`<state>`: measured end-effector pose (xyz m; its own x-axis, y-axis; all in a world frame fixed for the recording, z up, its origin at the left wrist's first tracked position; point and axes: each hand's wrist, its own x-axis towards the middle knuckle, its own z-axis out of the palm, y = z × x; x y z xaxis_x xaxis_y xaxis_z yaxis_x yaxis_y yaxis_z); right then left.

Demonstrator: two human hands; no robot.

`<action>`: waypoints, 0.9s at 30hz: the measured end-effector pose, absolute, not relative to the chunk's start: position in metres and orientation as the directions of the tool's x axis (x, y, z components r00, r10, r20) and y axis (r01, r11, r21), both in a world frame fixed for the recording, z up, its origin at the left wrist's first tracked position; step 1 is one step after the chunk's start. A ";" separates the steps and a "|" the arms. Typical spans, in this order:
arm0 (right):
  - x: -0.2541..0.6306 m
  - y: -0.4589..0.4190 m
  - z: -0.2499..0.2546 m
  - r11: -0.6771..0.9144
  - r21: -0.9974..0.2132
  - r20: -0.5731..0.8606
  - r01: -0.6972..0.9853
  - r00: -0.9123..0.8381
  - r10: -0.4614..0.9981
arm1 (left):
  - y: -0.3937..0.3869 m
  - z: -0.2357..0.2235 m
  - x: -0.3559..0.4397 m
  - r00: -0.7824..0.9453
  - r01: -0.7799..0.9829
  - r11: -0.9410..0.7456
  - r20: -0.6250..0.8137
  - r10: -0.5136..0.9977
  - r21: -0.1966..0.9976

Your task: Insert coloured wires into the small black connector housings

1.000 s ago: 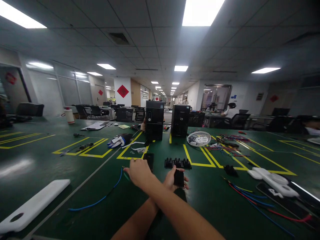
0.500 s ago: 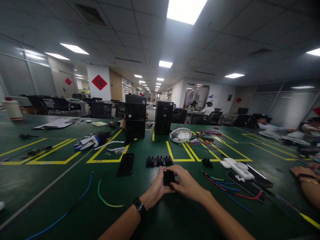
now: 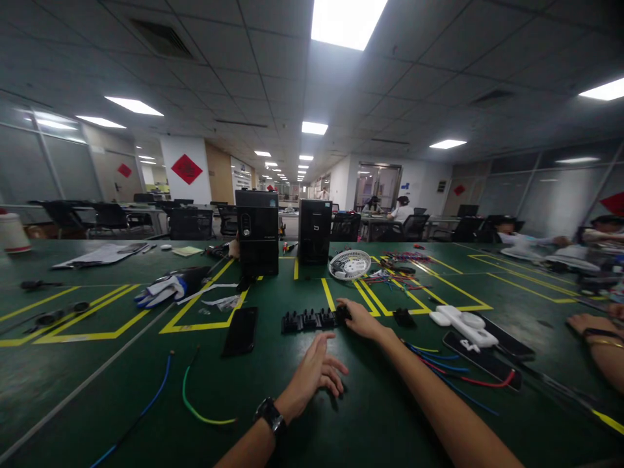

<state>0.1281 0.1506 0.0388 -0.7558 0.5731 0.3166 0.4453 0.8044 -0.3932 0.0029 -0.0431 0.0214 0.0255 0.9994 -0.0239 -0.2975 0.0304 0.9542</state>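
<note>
My right hand point(image 3: 361, 318) reaches forward, its fingers closed around a small black plastic part point(image 3: 343, 313), partly covered by the fingertips. It is at the right end of a row of similar black plastic parts point(image 3: 309, 320) with upright prongs; whether they touch, I cannot tell. Nearer to me, my left hand point(image 3: 314, 374) hovers over the green table point(image 3: 351, 416) with nothing in it and its fingers apart. Another black part point(image 3: 403, 317) lies to the right of my right hand. To the left of the row rests a black phone point(image 3: 240, 331).
Two black boxes point(image 3: 258, 234) stand at the back, beside a white basket point(image 3: 350, 265) and a heap of coloured wires point(image 3: 404, 270). Loose wires point(image 3: 453, 370), white devices point(image 3: 465, 327) and another person's hand point(image 3: 587, 323) are on the right. Gloves point(image 3: 163, 289) and a green wire point(image 3: 195, 396) lie left.
My hands have separated. The right one has carried the black part forward from my left palm to the row's right end, while my left hand has opened.
</note>
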 end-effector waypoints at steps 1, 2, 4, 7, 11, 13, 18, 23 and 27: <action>0.126 0.149 0.038 0.810 -0.388 0.322 0.440 -0.759 0.567 | -0.043 0.021 0.003 0.027 -0.300 0.033 -0.026 0.999 0.953; 0.125 0.148 0.038 0.813 -0.383 0.325 0.439 -0.760 0.563 | -0.042 0.020 0.002 0.030 -0.303 0.037 -0.029 0.999 0.952; 0.125 0.144 0.039 0.815 -0.370 0.324 0.446 -0.760 0.564 | -0.041 0.018 0.002 0.036 -0.307 0.038 -0.029 0.999 0.951; 0.126 0.139 0.042 0.802 -0.345 0.318 0.488 -0.743 0.589 | -0.040 0.017 0.002 0.036 -0.307 0.029 -0.018 0.999 0.951; 0.142 0.141 0.051 0.658 -0.327 0.342 0.679 -0.564 0.752 | -0.041 0.018 0.002 0.032 -0.302 0.025 -0.016 0.999 0.953; 0.162 0.145 0.054 0.480 -0.339 0.347 0.809 -0.367 0.863 | -0.042 0.019 0.002 0.038 -0.296 0.027 -0.016 0.999 0.955; 0.225 0.152 0.056 0.133 -0.359 0.252 0.924 -0.042 0.967 | -0.044 0.020 0.002 0.059 -0.274 0.025 -0.009 0.998 0.961; 0.224 0.146 0.071 0.213 -0.401 0.246 0.891 -0.120 0.962 | -0.040 0.022 0.007 -0.049 -0.360 0.029 -0.050 0.998 0.932; 0.175 0.102 0.081 0.442 -0.443 0.318 0.780 -0.324 0.891 | -0.036 0.025 0.013 -0.137 -0.617 0.080 -0.207 0.969 0.783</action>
<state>0.1746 0.1021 0.0808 -0.3239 0.8910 0.3182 0.7800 0.4418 -0.4431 0.0130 -0.0360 0.0246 -0.1373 0.9686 -0.2074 -0.6174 0.0800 0.7826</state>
